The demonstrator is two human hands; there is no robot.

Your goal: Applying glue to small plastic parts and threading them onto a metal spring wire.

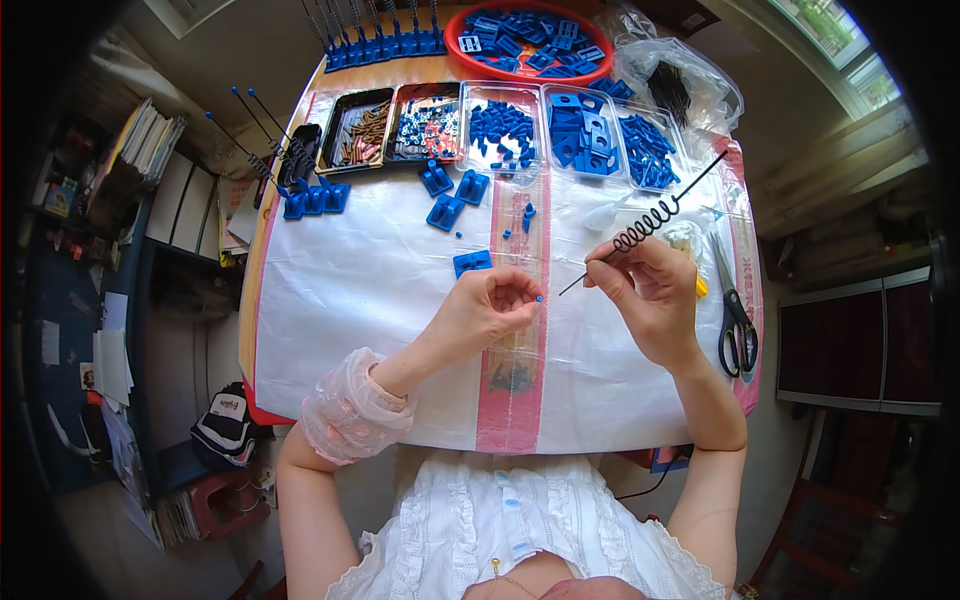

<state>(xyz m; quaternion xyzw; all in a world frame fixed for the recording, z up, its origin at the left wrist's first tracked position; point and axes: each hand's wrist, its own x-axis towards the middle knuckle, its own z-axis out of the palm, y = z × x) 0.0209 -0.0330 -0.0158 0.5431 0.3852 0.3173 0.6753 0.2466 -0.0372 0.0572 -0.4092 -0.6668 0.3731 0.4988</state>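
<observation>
My right hand (655, 305) pinches a black wire rod with a coiled spring section (645, 226). The rod slants, its long straight end up to the right and its thin short end toward my left hand. My left hand (490, 312) is closed in a pinch on a small blue plastic cap (540, 299), which barely shows at the fingertips. The cap and the rod's thin end are close together but apart. Just beyond my left fingers lies a blue plastic base (472, 263). More blue bases (446, 211) and a small blue pointed piece (528, 217) rest farther back.
Clear trays of small blue parts (502, 122) and black trays of screws (362, 130) line the back. Behind them stand a red basin (460, 52) and assembled coil rods in blue bases (385, 52). Scissors (738, 335) lie at right; more upright rods (268, 150) stand at left.
</observation>
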